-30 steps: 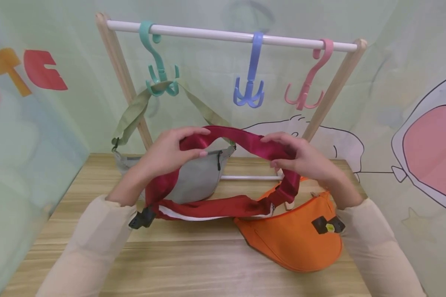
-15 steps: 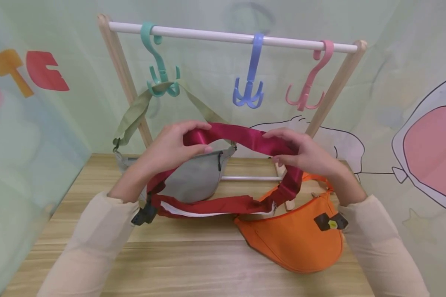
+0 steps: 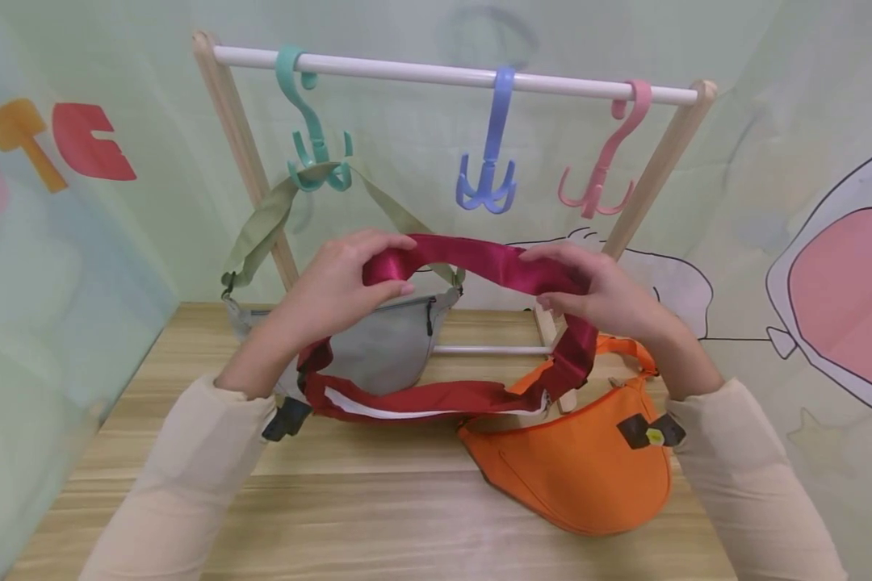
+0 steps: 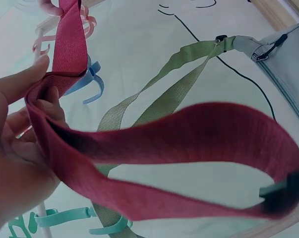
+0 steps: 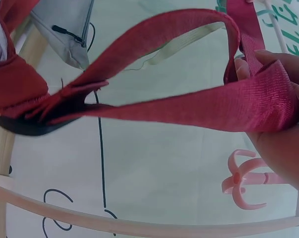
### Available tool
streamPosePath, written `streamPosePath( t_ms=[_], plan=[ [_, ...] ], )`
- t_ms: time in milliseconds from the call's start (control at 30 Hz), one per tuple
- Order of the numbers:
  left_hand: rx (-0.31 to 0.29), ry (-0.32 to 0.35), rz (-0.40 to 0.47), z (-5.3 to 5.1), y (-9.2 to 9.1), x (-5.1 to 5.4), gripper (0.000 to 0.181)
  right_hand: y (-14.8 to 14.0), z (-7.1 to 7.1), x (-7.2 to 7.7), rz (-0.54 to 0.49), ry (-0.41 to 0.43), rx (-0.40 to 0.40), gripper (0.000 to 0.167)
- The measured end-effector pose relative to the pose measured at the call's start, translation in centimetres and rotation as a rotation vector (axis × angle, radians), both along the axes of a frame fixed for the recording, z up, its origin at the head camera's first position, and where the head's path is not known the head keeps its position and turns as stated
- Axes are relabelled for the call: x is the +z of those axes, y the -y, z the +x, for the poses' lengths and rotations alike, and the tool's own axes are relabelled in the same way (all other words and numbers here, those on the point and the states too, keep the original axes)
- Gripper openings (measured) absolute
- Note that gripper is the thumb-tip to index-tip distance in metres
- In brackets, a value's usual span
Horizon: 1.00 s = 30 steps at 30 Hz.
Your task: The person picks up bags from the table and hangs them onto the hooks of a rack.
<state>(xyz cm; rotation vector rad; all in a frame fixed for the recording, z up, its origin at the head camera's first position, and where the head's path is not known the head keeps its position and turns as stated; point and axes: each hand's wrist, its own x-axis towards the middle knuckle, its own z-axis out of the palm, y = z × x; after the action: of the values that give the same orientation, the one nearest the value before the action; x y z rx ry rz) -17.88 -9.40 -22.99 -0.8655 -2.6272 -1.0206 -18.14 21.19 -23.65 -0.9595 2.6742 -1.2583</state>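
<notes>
Both hands hold up a red waist bag (image 3: 436, 397) by its strap (image 3: 472, 254), which is spread into a wide loop with the bag body hanging low. My left hand (image 3: 345, 278) grips the strap on the left, fingers on top and thumb below. On the other side my right hand (image 3: 599, 290) pinches it the same way. In the left wrist view the strap (image 4: 199, 131) folds around the left fingers. A blue hook (image 3: 487, 173) hangs beyond the loop, apart from it. The grey bag (image 3: 385, 347), partly hidden behind the red one, hangs by its strap from a green hook (image 3: 312, 133).
An orange waist bag (image 3: 574, 468) lies on the wooden table (image 3: 334, 516) at the right. A rack with a white bar (image 3: 407, 71) and wooden posts (image 3: 657, 165) stands behind the hands. Toward its right end hangs a pink hook (image 3: 606, 153).
Both hands have risen slightly and shifted a little to the right, carrying the red bag and strap with them. The grey and orange bags stay put.
</notes>
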Motion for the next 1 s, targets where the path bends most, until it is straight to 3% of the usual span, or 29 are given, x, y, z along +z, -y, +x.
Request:
streamPosePath(
  t_ms=[567, 1000],
  plan=[
    [-0.044, -0.011, 0.03, -0.2, 0.13, -0.19, 0.049, -0.27, 0.07, 0.62, 0.01, -0.022, -0.03, 0.046],
    [-0.02, -0.034, 0.023, -0.11, -0.19, -0.14, 0.049, -0.2, 0.19, 1.0, 0.001, -0.049, -0.06, 0.045]
  ],
)
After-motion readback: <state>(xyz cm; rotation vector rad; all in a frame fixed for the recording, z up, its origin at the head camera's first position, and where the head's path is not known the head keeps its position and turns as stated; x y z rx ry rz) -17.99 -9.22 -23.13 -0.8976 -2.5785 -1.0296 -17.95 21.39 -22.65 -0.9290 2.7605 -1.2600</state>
